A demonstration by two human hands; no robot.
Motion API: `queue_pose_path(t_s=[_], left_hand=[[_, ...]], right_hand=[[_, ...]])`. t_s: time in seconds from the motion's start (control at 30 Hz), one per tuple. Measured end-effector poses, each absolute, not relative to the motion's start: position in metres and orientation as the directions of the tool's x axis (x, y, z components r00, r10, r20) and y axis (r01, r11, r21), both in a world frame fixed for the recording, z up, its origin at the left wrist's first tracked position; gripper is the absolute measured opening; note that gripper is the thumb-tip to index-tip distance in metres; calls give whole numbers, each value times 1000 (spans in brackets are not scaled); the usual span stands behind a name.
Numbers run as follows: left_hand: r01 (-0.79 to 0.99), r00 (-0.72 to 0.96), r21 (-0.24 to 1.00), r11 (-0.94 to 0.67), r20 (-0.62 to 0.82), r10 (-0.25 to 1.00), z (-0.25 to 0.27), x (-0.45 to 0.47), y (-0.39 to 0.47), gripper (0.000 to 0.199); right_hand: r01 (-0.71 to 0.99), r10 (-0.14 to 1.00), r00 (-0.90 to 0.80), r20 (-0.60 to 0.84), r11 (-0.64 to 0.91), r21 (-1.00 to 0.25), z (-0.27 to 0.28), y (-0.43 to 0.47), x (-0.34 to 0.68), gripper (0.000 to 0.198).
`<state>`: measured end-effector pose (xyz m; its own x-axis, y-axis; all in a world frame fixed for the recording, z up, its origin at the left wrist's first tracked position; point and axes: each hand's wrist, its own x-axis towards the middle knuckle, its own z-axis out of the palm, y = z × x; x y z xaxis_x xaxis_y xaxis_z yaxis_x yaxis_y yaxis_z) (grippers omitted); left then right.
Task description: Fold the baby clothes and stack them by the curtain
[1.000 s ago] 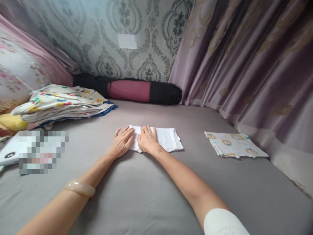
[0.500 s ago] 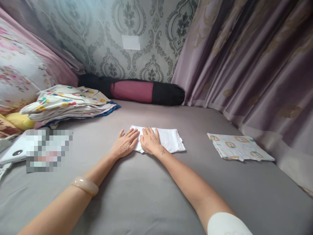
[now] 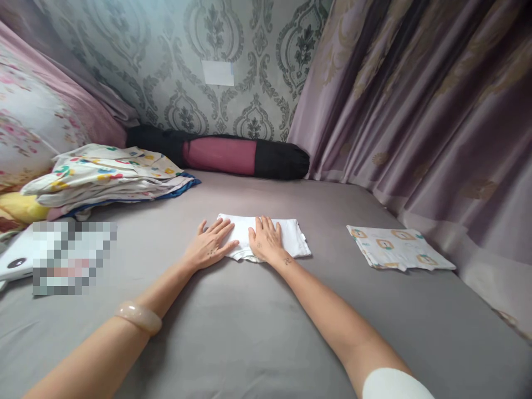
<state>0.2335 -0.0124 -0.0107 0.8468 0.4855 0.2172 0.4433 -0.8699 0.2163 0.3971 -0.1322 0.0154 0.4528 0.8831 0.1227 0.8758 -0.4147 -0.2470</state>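
A folded white garment (image 3: 291, 235) lies flat on the grey bed sheet (image 3: 245, 327), straight ahead of me. My left hand (image 3: 210, 244) rests palm down over its left end, fingers spread. Flat on the middle of the cloth is my right hand (image 3: 267, 239), its fingers stretched out and the thumb apart. Neither hand grips anything. Parts of the cloth under the palms are hidden. Off to the right, apart from both hands, lies a folded printed garment (image 3: 399, 246) with orange and green figures on white.
A heap of printed clothes (image 3: 108, 174) lies at the left, beside a floral pillow (image 3: 37, 116). A white device (image 3: 16, 260) and a blurred-out item (image 3: 75, 257) sit near the left edge. Along the wall stretches a black and maroon bag (image 3: 220, 155). Purple curtains (image 3: 366, 100) hang at the right.
My right hand has slid to the right across the white cloth, away from my left hand, which stays at the left end. The view has shifted slightly.
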Motion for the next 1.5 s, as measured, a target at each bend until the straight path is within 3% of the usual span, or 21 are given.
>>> queue_pose_path(t_s=[0.23,0.5,0.83,1.27,1.5], left_hand=[[445,850,217,-869,203,487,-11,233,-12,67],[451,849,207,-868,201,489,-8,233,-14,69],[466,862,159,-870,140,487,-4,233,-14,83],[484,852,179,-856,127,508,-1,233,-16,85],[473,857,173,-864,137,496,-1,233,-16,85]], right_hand=[[873,876,459,146,-415,-256,12,-131,396,56],[852,881,467,80,-424,-306,19,-141,406,56],[832,847,526,70,-496,-249,10,-159,428,60],[833,859,511,36,-485,-268,11,-160,430,60],[825,834,550,48,-533,-190,16,-174,444,62]])
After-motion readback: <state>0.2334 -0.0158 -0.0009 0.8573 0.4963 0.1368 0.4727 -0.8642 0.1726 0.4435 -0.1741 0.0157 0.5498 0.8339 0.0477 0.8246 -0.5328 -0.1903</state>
